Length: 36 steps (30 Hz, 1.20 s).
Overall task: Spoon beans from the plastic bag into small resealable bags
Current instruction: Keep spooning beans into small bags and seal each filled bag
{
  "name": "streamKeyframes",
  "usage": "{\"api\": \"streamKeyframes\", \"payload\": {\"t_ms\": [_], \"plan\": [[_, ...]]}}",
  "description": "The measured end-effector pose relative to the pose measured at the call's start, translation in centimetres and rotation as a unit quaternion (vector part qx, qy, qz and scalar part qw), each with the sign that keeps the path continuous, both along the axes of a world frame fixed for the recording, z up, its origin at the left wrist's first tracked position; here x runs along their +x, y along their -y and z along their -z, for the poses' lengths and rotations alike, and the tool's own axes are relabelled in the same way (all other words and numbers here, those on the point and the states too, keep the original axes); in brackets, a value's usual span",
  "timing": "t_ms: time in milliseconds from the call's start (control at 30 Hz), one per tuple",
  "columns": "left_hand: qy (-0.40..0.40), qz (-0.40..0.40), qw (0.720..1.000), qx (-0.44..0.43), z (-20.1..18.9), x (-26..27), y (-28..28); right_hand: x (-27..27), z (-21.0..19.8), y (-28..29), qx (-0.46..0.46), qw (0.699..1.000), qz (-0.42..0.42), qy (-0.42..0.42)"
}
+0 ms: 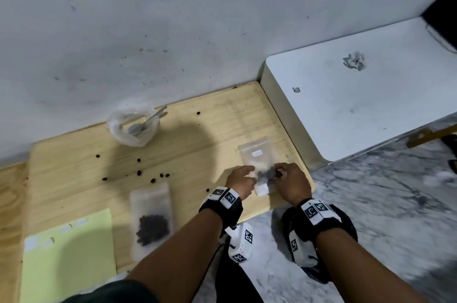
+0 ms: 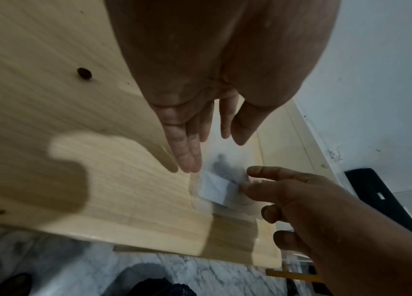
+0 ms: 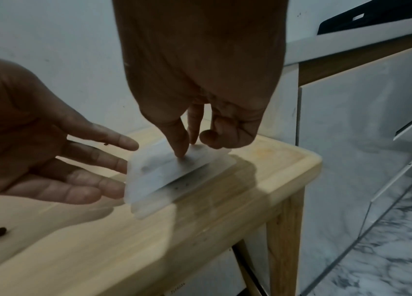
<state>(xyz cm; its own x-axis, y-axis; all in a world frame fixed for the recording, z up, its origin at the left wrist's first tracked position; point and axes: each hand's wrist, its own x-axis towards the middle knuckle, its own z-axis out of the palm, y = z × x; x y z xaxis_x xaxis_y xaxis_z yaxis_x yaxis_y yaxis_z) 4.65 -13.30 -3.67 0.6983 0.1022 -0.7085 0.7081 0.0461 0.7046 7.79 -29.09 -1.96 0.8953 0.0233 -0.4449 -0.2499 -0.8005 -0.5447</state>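
Observation:
A small frosted resealable bag (image 1: pixel 262 188) with a few dark beans in it lies near the wooden table's (image 1: pixel 197 144) front right corner, on top of another such bag (image 1: pixel 254 151). My right hand (image 1: pixel 289 180) pinches it with thumb and forefinger tips (image 3: pixel 182 148), its other fingers curled. My left hand (image 1: pixel 241 179) lies flat beside it, and its straight fingers (image 3: pixel 113 162) touch the bag's (image 3: pixel 164 174) left edge. The clear plastic bag (image 1: pixel 133 127) with the metal spoon (image 1: pixel 146 122) stands at the back left, apart from both hands.
A filled small bag (image 1: pixel 152 223) of beans lies at the front. A yellow sheet (image 1: pixel 66 258) with white labels is at the front left. Loose beans (image 1: pixel 139 173) dot the table's middle. A white cabinet top (image 1: pixel 358 104) adjoins on the right, above marble floor (image 1: pixel 371 203).

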Motion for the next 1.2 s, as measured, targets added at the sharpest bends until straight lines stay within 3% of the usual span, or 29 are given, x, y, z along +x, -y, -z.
{"api": "streamKeyframes", "payload": {"t_ms": [333,467,567,700,867,1033,1200], "plan": [[0.004,0.021,1.0,-0.003,0.8,0.4,-0.2,0.4,0.7,-0.2,-0.014,0.999,-0.033,-0.024],[0.015,0.008,1.0,0.003,-0.2,-0.2,-1.5,-0.3,-0.2,-1.0,-0.001,0.998,0.009,0.061],[0.051,-0.025,0.998,0.018,-1.2,-2.0,-4.3,-1.7,-1.1,-3.8,0.04,0.991,-0.01,0.131],[0.077,-0.066,0.991,0.09,-2.6,-6.3,-9.8,-4.7,-1.0,-10.0,0.104,0.987,-0.107,0.066],[0.047,-0.141,0.964,0.22,-2.9,-12.2,-16.5,-9.1,0.2,-16.8,0.083,0.973,-0.209,-0.054],[-0.006,-0.169,0.933,0.316,-1.5,-17.4,-20.7,-12.7,0.6,-20.5,0.055,0.977,-0.196,-0.067],[-0.038,-0.121,0.944,0.304,-0.5,-19.7,-22.3,-14.7,-0.1,-22.4,0.021,0.983,-0.165,-0.082]]}}
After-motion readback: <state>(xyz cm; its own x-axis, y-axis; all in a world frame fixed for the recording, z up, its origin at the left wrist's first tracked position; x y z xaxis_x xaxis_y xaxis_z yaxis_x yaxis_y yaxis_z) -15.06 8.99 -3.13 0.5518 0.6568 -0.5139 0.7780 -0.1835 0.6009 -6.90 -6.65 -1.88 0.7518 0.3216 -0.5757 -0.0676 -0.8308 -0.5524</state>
